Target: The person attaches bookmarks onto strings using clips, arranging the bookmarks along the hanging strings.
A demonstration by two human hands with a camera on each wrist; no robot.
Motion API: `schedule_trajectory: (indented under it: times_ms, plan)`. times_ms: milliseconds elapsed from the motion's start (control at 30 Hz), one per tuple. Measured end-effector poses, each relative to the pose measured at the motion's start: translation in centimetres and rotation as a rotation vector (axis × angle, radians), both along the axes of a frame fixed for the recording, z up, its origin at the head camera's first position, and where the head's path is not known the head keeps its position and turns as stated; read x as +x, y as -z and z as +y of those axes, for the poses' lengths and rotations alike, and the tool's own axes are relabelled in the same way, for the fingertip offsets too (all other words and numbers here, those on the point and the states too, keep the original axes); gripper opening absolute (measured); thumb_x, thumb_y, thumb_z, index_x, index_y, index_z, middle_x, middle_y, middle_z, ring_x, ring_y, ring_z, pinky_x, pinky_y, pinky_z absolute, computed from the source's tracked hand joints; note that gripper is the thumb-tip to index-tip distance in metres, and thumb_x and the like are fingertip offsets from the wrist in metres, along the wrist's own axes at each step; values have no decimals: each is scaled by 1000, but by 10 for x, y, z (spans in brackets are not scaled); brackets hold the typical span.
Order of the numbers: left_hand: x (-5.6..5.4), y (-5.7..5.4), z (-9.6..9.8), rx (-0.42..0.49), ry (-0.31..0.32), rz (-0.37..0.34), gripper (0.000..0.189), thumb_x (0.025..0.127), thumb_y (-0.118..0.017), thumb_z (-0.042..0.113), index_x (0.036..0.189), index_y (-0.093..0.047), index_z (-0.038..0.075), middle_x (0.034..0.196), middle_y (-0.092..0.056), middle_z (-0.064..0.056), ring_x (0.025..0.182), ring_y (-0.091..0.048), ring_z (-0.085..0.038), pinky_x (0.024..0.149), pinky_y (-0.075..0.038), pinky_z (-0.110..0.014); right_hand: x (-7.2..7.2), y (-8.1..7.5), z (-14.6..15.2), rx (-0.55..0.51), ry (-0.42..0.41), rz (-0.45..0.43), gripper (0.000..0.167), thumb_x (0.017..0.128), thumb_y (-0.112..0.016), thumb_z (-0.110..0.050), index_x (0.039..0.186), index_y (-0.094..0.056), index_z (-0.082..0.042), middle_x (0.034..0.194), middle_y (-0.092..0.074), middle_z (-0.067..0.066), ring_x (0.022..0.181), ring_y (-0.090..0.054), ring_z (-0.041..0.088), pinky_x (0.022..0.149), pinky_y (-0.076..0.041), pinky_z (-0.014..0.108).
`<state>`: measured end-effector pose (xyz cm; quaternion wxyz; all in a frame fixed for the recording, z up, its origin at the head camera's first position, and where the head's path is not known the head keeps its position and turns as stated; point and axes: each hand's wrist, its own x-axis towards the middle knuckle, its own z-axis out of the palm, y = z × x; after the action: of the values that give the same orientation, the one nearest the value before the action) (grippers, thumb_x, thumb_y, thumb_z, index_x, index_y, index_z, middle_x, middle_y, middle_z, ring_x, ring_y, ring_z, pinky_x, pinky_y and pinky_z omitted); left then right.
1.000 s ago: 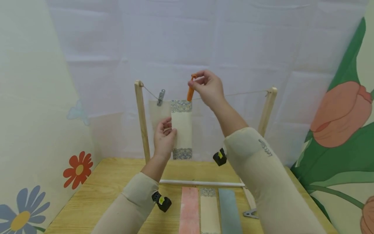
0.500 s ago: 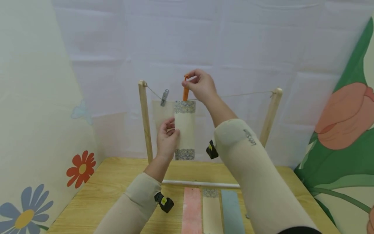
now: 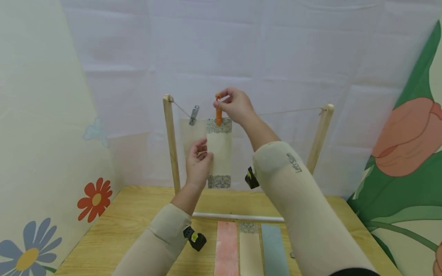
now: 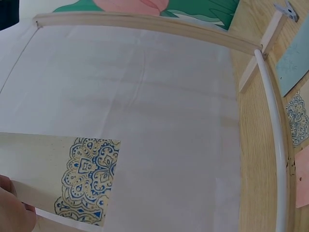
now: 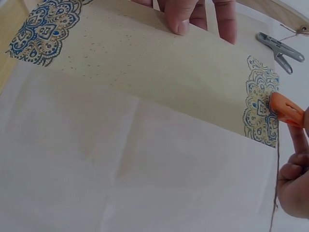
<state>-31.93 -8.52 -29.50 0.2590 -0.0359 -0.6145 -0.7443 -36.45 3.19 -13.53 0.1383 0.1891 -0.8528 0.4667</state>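
My right hand (image 3: 237,105) pinches an orange clothespin (image 3: 218,116) between thumb and fingers. In the right wrist view the clothespin's tip overlaps the patterned end of a cream paper strip (image 3: 219,153), right at the string (image 5: 277,179). Blue lace-like bands mark both ends of this strip, which hangs upright. My left hand (image 3: 198,165) pinches the strip's left edge around mid-height, thumb in front and fingers partly behind. Just left of it, a plain pale paper (image 3: 190,132) hangs from the string by a grey clothespin (image 3: 194,115).
Two wooden posts (image 3: 170,142) carry the string, with a white rod (image 3: 238,217) low between them. On the wooden table (image 3: 138,214) lie pink (image 3: 226,245), patterned cream (image 3: 250,249) and blue (image 3: 274,249) strips. Another grey clothespin (image 4: 288,10) lies near the right post's foot.
My right hand moved left along the strip's top, then lowered, bringing the orange clothespin down over the upper patterned band. The left hand keeps its hold on the strip.
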Motion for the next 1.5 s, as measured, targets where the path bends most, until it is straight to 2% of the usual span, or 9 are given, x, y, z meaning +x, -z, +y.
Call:
schedule_trajectory:
  times_ms: [333,433,633,767,1167,1333,1500]
  plan:
    - [2,1,-1,6,5,-1,45,88,-55,-13,130,-54,3,107,-51,-3,93,-52,-12,80,-48,-14,2,3,-4,29,-12,-21,30,92,-67,-29,116,-62,-12,108,-70,10,93,-64,21,65,-47,25]
    - [2,1,-1,12,14,7,44,88,-54,-13,130,-54,2,107,-50,-3,93,-52,-12,80,-48,-14,1,4,-3,46,-26,-29,34,92,-67,-29,121,-61,-12,112,-69,10,100,-66,22,72,-49,28]
    - [1,2,-2,17,25,-5,44,89,-54,-13,130,-53,4,107,-49,-2,93,-52,-12,79,-48,-14,1,4,-1,81,-77,-70,51,93,-66,-30,139,-53,-11,125,-67,13,113,-64,24,94,-52,36]
    - [0,4,-3,14,11,-12,44,89,-54,-13,130,-53,3,107,-51,-3,92,-52,-11,79,-48,-15,2,4,1,117,-99,-86,59,93,-65,-32,146,-46,-11,128,-66,13,118,-62,23,100,-50,37]
    - [1,9,-4,20,0,-25,46,88,-54,-13,131,-53,4,106,-51,-1,99,-49,-12,83,-47,-13,3,4,2,209,-108,-68,65,94,-64,-35,148,-41,-10,133,-61,15,121,-58,27,101,-49,39]
    - [2,13,-5,40,13,9,46,87,-57,-13,130,-52,2,102,-53,0,94,-51,-9,79,-47,-13,4,4,1,228,-113,-68,65,93,-64,-35,149,-41,-10,134,-61,16,122,-58,27,99,-50,39]
    - [1,13,-5,64,35,37,47,86,-59,-12,131,-50,1,99,-52,1,93,-52,-9,82,-48,-14,1,5,1,232,-122,-61,65,94,-64,-34,149,-40,-9,133,-61,16,121,-59,27,99,-51,38]
